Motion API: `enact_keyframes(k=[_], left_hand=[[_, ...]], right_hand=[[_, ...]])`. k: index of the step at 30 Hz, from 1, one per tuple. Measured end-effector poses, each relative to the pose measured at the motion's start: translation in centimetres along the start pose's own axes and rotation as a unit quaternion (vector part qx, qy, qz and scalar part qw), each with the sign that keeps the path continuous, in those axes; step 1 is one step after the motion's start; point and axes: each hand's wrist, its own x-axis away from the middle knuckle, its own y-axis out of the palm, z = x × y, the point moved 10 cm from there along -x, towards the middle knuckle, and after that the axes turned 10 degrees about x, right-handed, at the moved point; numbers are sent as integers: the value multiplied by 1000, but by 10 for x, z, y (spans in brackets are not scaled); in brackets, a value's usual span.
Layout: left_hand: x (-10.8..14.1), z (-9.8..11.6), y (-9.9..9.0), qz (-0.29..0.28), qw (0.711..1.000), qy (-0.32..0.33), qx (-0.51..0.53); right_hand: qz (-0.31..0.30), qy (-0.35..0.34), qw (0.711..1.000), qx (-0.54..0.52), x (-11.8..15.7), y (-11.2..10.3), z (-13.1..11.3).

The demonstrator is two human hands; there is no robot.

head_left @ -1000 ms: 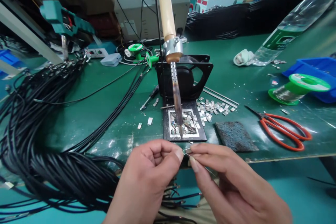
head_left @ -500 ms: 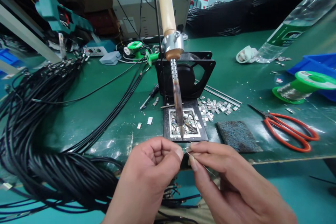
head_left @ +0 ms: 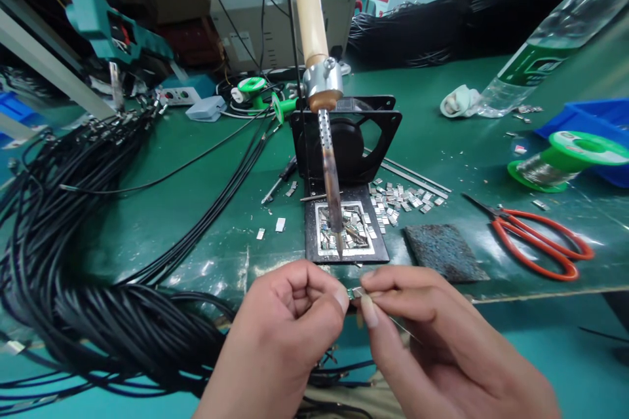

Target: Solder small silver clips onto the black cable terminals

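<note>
My left hand (head_left: 295, 314) is closed, thumb and forefinger pinching one end of a small silver-and-green connector (head_left: 356, 292). The far end of that connector reaches the fingertips of my right hand (head_left: 437, 334), which are pinched on a thin solder wire (head_left: 403, 328) that trails down and to the right. Just above the hands, the tip of a wooden-handled soldering iron (head_left: 332, 190) points downward over a square tray (head_left: 372, 250) of small metal parts. My fingertips partly hide the connector.
Black cables (head_left: 142, 327) heap on the left. A black fan (head_left: 378, 144) stands behind the iron. Loose metal shells (head_left: 403, 200), a dark pad (head_left: 445, 252), red-handled scissors (head_left: 540, 242), a solder spool (head_left: 545, 170) and a bottle (head_left: 540, 46) lie to the right.
Both hands have shifted slightly down and right, away from the iron's tip. My right fingertips now meet the connector's silver end, and the wire's tip no longer shows between the hands.
</note>
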Motion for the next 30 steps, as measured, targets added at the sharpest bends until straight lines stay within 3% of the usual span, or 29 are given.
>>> enact_keyframes(k=[9, 16, 24, 27, 30], left_hand=[[-1, 5, 0, 19, 1000, 15, -11], [3, -2, 4, -13, 1000, -8, 7], [9, -8, 5, -83, 996, 28, 1], [11, -10, 3, -89, 995, 51, -16], [15, -9, 4, -99, 991, 73, -55]], right_hand=[[-5, -4, 1000, 3, -2, 1, -1], [-20, 55, 998, -37, -2, 5, 14], [-17, 53, 998, -3, 0, -2, 11], [-71, 61, 996, 2, 3, -2, 14], [-125, 16, 992, 7, 7, 0, 10]])
